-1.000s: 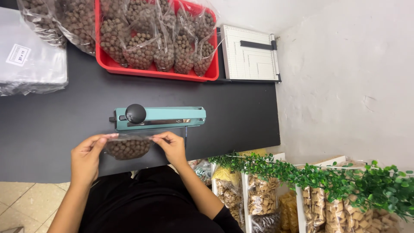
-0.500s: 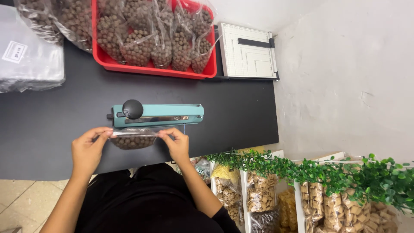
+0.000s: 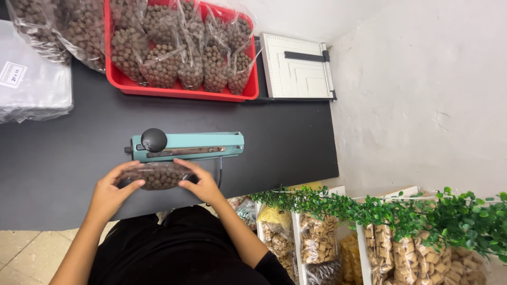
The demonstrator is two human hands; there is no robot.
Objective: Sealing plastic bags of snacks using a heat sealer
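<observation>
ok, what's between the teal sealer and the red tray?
Head view: only bare black tabletop between the teal sealer and the red tray. Both hands hold a small clear bag of brown balls on the sealer's near side.

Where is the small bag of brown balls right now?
In the head view, the small bag lies low and left of centre on the black table, held between the left hand and right hand, against the teal sealer.

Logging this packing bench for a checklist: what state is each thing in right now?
Small clear bag of brown balls: filled, held at the sealer's front edge.
Left hand: gripping the bag.
Right hand: gripping the bag.
Teal heat sealer: arm down.
Red tray: full of filled bags.
Paper cutter: blade arm down.
</observation>
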